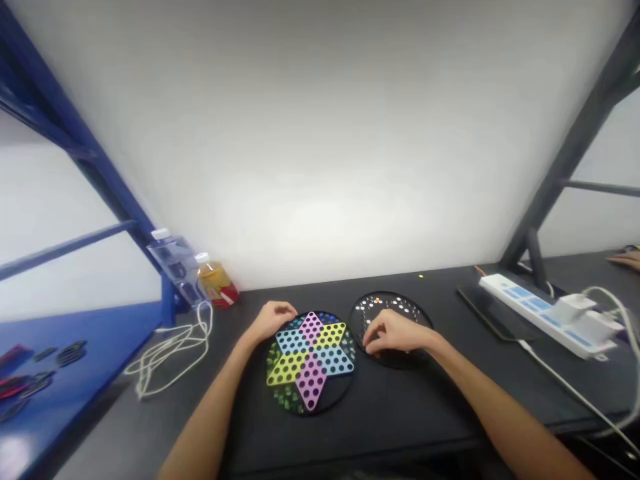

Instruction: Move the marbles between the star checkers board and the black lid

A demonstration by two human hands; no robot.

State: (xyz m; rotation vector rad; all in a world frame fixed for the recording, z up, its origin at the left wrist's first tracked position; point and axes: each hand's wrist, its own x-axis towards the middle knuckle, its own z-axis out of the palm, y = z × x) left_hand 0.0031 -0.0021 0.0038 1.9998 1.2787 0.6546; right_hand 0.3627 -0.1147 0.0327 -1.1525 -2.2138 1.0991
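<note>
A round Chinese checkers board with a star of pink, yellow and blue triangles lies on the black table. My left hand rests curled on the board's far left rim. Beside it to the right sits a round black lid or tray dotted with small marbles. My right hand hovers over this tray with its fingers bent downward in a pinch; what they hold is too small to see.
A bottle of yellow drink and a clear plastic item stand at the back left near a tangled white cable. A white power strip and a dark phone lie right. Another person's hand shows far right.
</note>
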